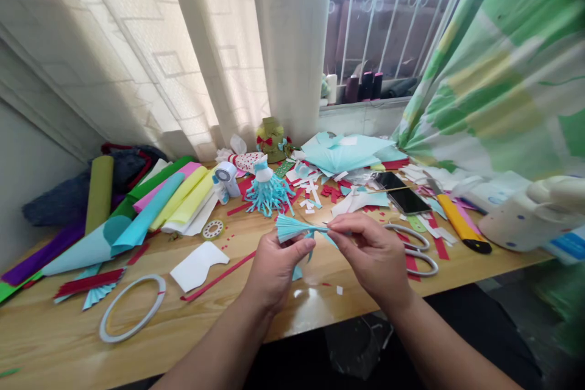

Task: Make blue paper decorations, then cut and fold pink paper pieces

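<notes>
A pleated light-blue paper fan is held above the table's front part, its folds spread on the left and gathered narrow on the right. My left hand grips it from below, thumb pressed against the folds. With thumb and forefinger, my right hand pinches the gathered end; a small dark tip shows by these fingers, too small to name. A thin blue strip hangs beneath the gathered part. Grey scissors handles show just right of my right hand, their blades hidden behind it. Behind the fan stands a blue fringed paper piece.
Paper rolls lie at the left. A white tape ring, a white paper cutout and a red strip are near the front. At the right lie a phone and a yellow cutter. Blue sheets are at the back.
</notes>
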{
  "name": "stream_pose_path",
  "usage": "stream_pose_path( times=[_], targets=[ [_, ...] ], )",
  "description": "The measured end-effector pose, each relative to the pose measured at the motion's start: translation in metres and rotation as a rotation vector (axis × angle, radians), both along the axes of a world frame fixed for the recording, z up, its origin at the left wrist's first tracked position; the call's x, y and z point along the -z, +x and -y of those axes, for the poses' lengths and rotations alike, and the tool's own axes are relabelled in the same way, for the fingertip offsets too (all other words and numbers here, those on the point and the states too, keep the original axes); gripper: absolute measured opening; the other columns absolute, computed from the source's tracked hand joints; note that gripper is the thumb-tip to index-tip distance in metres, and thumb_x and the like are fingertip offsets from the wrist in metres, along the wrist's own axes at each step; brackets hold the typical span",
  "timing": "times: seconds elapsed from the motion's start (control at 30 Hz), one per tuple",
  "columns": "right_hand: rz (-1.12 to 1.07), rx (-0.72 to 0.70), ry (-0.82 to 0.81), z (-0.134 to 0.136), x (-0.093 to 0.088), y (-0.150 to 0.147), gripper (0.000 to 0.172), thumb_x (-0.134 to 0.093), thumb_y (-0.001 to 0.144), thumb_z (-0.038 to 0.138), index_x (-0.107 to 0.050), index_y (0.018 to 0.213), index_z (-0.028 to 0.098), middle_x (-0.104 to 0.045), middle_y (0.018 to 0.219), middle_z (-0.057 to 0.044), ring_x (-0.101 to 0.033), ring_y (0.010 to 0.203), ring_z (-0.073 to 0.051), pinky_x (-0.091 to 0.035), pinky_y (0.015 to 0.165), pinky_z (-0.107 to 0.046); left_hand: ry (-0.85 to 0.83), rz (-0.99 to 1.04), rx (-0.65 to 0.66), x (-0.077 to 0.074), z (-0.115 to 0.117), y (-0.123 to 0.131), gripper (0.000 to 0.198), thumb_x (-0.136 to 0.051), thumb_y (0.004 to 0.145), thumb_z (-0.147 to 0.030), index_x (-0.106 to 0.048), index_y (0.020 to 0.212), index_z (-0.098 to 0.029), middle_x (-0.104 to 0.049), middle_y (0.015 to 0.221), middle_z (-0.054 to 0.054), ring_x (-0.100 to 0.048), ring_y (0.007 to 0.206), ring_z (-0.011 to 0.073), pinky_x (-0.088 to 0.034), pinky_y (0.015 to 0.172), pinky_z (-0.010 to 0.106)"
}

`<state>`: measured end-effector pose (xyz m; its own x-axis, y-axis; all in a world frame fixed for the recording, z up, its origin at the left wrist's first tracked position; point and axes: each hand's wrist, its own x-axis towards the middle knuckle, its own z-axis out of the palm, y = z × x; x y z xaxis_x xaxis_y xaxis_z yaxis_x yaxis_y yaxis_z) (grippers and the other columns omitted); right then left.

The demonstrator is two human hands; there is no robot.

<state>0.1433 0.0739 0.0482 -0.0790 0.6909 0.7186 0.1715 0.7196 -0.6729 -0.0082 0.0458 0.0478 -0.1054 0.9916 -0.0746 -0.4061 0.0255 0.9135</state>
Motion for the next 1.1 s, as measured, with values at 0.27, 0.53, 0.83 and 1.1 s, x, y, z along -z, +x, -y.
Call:
stream_pose_path(
  times=[0.27, 0.53, 0.83, 1.1],
  targets=[
    [-0.045, -0.01, -0.064, 0.0, 0.003, -0.001, 0.013, -0.065, 0.077, 0.009, -0.064, 0.081, 0.021, -0.066, 0.08, -0.002, -0.063, 0.078, -0.015, -0.051, 0.07, -0.027, -0.012, 0.093, 0.023, 0.004, -0.004, 0.002, 0.015, -0.079, 0.059, -0.017, -0.068, 0.07, -0.013, -0.064, 0.064, -0.001, -0.054, 0.062, 0.0096, -0.043, 0.064, 0.023],
    [-0.111, -0.052, -0.192, -0.003, 0.009, 0.0, 0.011, -0.067, 0.077, 0.012, -0.065, 0.081, 0.022, -0.067, 0.081, 0.0, -0.062, 0.079, -0.014, -0.05, 0.07, -0.024, -0.01, 0.166, 0.119, 0.003, -0.004, 0.004, 0.013, -0.077, 0.061, -0.014, -0.07, 0.072, -0.013, -0.068, 0.069, 0.002, -0.06, 0.068, 0.0118, -0.048, 0.07, 0.024],
    [-0.107, -0.037, -0.221, -0.007, 0.013, 0.004, 0.01, -0.067, 0.077, 0.013, -0.066, 0.081, 0.023, -0.066, 0.081, 0.0, -0.061, 0.08, -0.014, -0.05, 0.071, -0.025, -0.062, -0.044, 0.19, 0.009, -0.009, -0.006, 0.018, -0.078, 0.063, -0.023, -0.067, 0.073, -0.013, -0.068, 0.073, 0.003, -0.062, 0.069, 0.0134, -0.049, 0.069, 0.027],
    [-0.171, -0.056, -0.301, -0.017, 0.008, 0.012, 0.008, -0.067, 0.077, 0.016, -0.066, 0.082, 0.022, -0.067, 0.084, -0.002, -0.062, 0.078, -0.015, -0.051, 0.069, -0.026, -0.086, -0.284, 0.07, 0.011, -0.004, -0.034, 0.019, -0.072, 0.068, -0.023, -0.062, 0.082, -0.015, -0.069, 0.081, 0.005, -0.064, 0.072, 0.016, -0.049, 0.073, 0.031]
  ],
)
